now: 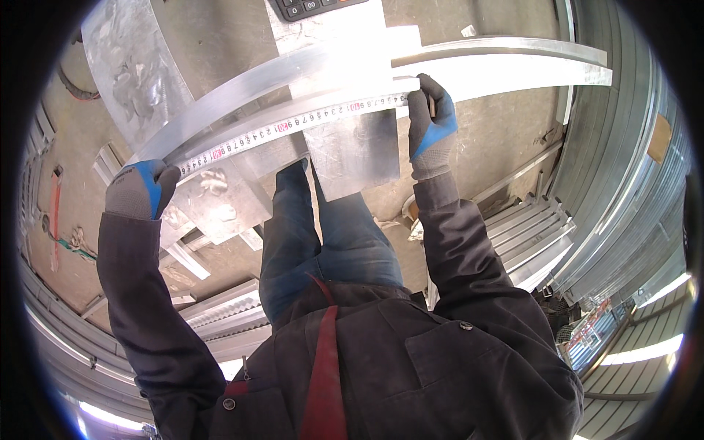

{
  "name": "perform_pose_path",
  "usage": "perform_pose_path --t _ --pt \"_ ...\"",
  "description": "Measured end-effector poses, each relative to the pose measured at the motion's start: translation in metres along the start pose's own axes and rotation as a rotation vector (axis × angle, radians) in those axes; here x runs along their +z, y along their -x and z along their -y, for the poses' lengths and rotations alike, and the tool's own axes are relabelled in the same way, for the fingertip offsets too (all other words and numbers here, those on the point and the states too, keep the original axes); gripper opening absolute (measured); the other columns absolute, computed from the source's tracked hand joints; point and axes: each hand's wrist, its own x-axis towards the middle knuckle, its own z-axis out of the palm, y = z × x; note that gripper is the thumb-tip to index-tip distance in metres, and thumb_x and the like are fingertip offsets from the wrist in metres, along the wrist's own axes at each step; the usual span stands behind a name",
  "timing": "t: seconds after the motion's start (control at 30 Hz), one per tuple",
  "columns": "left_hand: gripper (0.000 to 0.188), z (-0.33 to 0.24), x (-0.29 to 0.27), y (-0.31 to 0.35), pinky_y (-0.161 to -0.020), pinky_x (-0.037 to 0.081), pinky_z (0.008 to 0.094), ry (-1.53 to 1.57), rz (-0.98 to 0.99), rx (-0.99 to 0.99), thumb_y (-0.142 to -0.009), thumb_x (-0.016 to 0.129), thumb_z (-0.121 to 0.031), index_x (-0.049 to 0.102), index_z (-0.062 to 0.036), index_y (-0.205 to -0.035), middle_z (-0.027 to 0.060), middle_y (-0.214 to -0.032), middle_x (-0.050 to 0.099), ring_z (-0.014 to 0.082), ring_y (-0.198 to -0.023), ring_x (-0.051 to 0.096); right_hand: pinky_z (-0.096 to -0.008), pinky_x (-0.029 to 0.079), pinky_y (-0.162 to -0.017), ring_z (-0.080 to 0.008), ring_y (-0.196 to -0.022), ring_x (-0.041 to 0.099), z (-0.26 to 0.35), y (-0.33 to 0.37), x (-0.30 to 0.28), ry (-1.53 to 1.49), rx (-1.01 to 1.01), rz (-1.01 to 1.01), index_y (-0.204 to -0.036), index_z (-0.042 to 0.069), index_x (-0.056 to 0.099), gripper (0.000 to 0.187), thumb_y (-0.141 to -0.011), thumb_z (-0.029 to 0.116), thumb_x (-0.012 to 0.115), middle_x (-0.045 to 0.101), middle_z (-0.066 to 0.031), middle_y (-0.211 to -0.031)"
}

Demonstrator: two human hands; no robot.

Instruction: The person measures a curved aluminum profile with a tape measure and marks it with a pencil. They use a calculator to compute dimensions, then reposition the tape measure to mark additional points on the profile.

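Observation:
A white tape measure blade [282, 127] with black and red markings runs stretched between my two gloved hands. It lies along the near edge of a long pale metal bar [513, 73], which reaches past my right hand. My left hand [141, 189], in a grey and blue glove, is closed on the tape at the bar's left end; whether the tape's case is inside it is hidden. My right hand [433, 126], gloved alike, pinches the blade's other end, thumb and fingers together against the bar. A second metal bar [246, 94] lies just beyond, partly washed out by glare.
Flat metal plates [352, 154] lie under and near the bars. At the top edge is a black calculator [315, 7]. Long metal profiles [609, 161] are stacked on the right, with more profiles [231, 315] at lower left. A red strip [56, 213] is at far left.

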Motion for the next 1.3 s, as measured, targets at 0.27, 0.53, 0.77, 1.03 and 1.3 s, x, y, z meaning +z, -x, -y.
perform_pose_path --t 0.27,0.53,0.77,1.03,1.3 --pt "0.046 0.002 0.006 0.002 -0.069 0.048 0.0498 0.076 0.001 0.014 -0.098 0.064 -0.043 0.07 0.0013 -0.087 0.0253 -0.076 0.062 0.0402 -0.073 0.065 -0.0348 0.054 -0.102 -0.0217 -0.122 0.064 -0.002 -0.005 0.001 -0.007 -0.03 0.01 -0.133 -0.004 0.064 0.036 -0.104 0.015 0.069 0.068 -0.0137 -0.13" --pt "0.046 -0.003 0.004 0.011 -0.067 0.048 0.0471 0.154 0.021 0.014 -0.096 0.066 -0.043 0.069 0.0014 -0.086 0.0228 -0.071 0.058 0.0358 -0.067 0.062 -0.0362 0.052 -0.105 -0.0219 -0.12 0.063 0.003 -0.007 0.004 0.019 -0.035 0.017 -0.135 -0.004 0.063 0.037 -0.103 0.015 0.069 0.067 -0.0137 -0.13" --pt "0.044 -0.008 -0.002 0.019 -0.066 0.048 0.0455 0.255 0.046 0.006 -0.096 0.066 -0.041 0.071 0.0008 -0.084 0.0209 -0.07 0.06 0.0336 -0.067 0.063 -0.026 0.053 -0.091 -0.0107 -0.102 0.061 0.001 -0.012 0.006 0.043 -0.079 0.006 -0.133 -0.003 0.065 0.034 -0.102 0.011 0.068 0.067 -0.0044 -0.117" --pt "0.041 -0.008 0.003 0.013 -0.069 0.049 0.0471 0.218 0.101 -0.016 -0.096 0.066 -0.039 0.073 -0.0002 -0.085 0.0227 -0.074 0.065 0.0373 -0.071 0.066 -0.0273 0.054 -0.093 -0.0124 -0.106 0.062 0.003 -0.013 0.005 0.083 -0.076 0.011 -0.133 -0.003 0.065 0.034 -0.103 0.013 0.068 0.067 -0.006 -0.119" --pt "0.041 -0.006 0.007 0.012 -0.067 0.049 0.0479 0.199 0.085 -0.03 -0.094 0.067 -0.04 0.073 -0.0009 -0.084 0.0226 -0.073 0.064 0.0375 -0.07 0.066 -0.0274 0.053 -0.093 -0.0122 -0.104 0.062 0.001 -0.011 0.003 0.059 -0.028 0.001 -0.133 -0.004 0.066 0.035 -0.103 0.014 0.068 0.068 -0.0054 -0.115"
